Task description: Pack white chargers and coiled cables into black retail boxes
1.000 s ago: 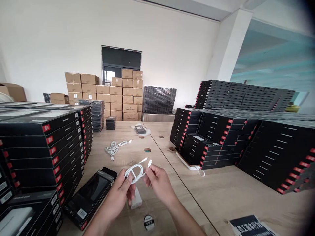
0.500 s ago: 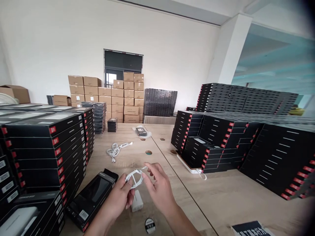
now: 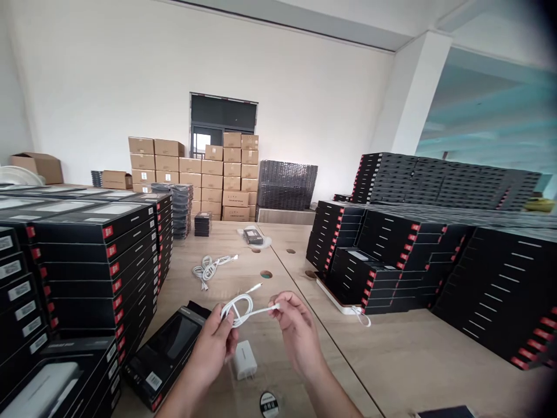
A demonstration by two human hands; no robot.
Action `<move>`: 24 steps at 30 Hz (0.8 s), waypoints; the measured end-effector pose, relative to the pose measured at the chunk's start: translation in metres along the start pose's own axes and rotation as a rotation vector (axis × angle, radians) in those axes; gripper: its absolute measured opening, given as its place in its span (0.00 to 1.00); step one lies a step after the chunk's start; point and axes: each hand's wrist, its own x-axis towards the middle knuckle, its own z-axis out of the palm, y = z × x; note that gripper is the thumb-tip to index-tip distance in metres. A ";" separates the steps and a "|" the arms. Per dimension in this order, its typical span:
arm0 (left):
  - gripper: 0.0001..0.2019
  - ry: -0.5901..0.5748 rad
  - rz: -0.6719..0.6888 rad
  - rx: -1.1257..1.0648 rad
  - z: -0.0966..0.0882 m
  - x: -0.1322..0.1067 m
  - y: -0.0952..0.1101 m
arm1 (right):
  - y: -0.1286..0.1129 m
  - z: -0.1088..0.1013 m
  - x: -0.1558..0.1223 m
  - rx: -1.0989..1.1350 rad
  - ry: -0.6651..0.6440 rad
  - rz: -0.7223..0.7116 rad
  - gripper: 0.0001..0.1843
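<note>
A coiled white charging cable (image 3: 242, 301) is held between both hands above the wooden table. My left hand (image 3: 214, 339) is closed around the left side of the coil. My right hand (image 3: 298, 328) pinches one plug end and pulls it out to the right; the other plug end sticks up freely from the coil. Beneath the hands lies a white power adapter (image 3: 245, 360) with its prongs facing me. Left of my left hand, a black box with a clear window (image 3: 169, 348) rests with its flap raised. A round black-and-white sticker (image 3: 268, 403) is nearest to me.
Tall stacks of black boxes stand on the left (image 3: 87, 261) and on the right (image 3: 409, 255). Another white cable (image 3: 211, 268) lies farther back, near a round table hole (image 3: 266, 274). Brown cartons (image 3: 212, 181) are piled against the wall. A seam divides the tabletop.
My right hand has taken hold of one plug end and drawn it rightward from the coil. The other end now points up freely. The view has shifted slightly.
</note>
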 end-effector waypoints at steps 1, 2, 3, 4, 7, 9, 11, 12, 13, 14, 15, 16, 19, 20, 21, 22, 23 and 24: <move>0.24 -0.009 0.031 0.066 -0.002 -0.002 0.000 | -0.002 -0.001 0.000 0.020 -0.023 0.057 0.17; 0.22 -0.031 0.066 0.137 -0.004 -0.004 0.001 | -0.004 -0.003 0.001 0.032 -0.031 0.127 0.19; 0.21 -0.058 0.100 0.207 -0.005 -0.007 0.003 | -0.005 -0.005 0.001 0.030 -0.027 0.199 0.21; 0.20 -0.086 0.131 0.273 -0.006 -0.010 0.005 | -0.006 -0.007 0.002 0.011 -0.022 0.263 0.22; 0.17 -0.153 0.165 0.358 -0.006 -0.019 0.013 | -0.004 -0.015 0.004 -0.070 -0.063 0.383 0.20; 0.17 -0.220 0.112 0.281 -0.004 -0.023 0.017 | -0.003 -0.019 0.004 -0.082 -0.132 0.419 0.19; 0.17 -0.314 0.009 0.110 -0.003 -0.025 0.019 | -0.002 -0.022 0.003 -0.091 -0.194 0.422 0.18; 0.17 -0.355 -0.044 0.006 -0.002 -0.025 0.019 | -0.002 -0.023 0.002 -0.104 -0.230 0.412 0.18; 0.18 -0.387 -0.092 -0.098 -0.001 -0.025 0.020 | -0.003 -0.023 0.001 -0.129 -0.282 0.402 0.17; 0.19 -0.406 -0.130 -0.195 -0.001 -0.026 0.020 | -0.004 -0.023 0.000 -0.170 -0.344 0.388 0.17; 0.20 -0.413 -0.158 -0.271 -0.001 -0.025 0.021 | -0.006 -0.022 0.000 -0.229 -0.408 0.359 0.17; 0.20 -0.410 -0.181 -0.320 -0.002 -0.025 0.021 | -0.008 -0.020 -0.001 -0.305 -0.466 0.317 0.17; 0.22 -0.357 -0.236 -0.313 -0.004 -0.022 0.022 | -0.013 -0.015 -0.002 -0.560 -0.530 0.157 0.15; 0.23 -0.333 -0.245 -0.273 -0.005 -0.021 0.022 | -0.013 -0.014 -0.003 -0.613 -0.509 0.116 0.14; 0.24 -0.316 -0.250 -0.222 -0.006 -0.019 0.021 | -0.012 -0.013 -0.004 -0.639 -0.481 0.090 0.14; 0.26 -0.305 -0.247 -0.168 -0.007 -0.018 0.021 | -0.010 -0.013 -0.004 -0.637 -0.450 0.084 0.15; 0.27 -0.296 -0.238 -0.114 -0.007 -0.017 0.020 | -0.007 -0.012 -0.005 -0.613 -0.418 0.092 0.15; 0.27 -0.287 -0.227 -0.066 -0.007 -0.016 0.020 | -0.004 -0.012 -0.006 -0.576 -0.390 0.111 0.16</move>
